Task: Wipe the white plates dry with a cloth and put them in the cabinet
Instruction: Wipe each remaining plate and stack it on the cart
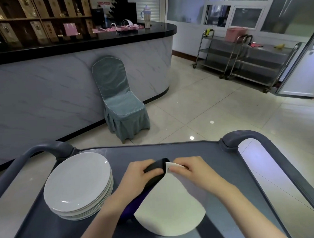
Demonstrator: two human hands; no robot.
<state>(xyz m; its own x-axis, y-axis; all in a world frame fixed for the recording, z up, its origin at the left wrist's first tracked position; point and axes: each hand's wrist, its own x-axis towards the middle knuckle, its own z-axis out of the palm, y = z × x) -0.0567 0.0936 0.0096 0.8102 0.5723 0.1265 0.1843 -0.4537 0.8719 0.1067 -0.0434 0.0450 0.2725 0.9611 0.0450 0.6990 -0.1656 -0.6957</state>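
I hold a white plate [172, 210] tilted up on edge above a grey cart tray [217, 163]. My right hand [189, 168] pinches the plate's far rim. My left hand [139, 174] grips a dark cloth [156, 174] that is folded over the plate's left edge and trails down toward my left forearm. A stack of several white plates [77, 183] sits on the left side of the tray, just left of my left arm.
The cart has curved grey handles at the far left [46, 148] and far right [243, 135]. Beyond it stand a covered teal chair [119, 102] against a marble-fronted counter [61, 90], and steel trolleys [243, 61] at the right. Tiled floor lies between.
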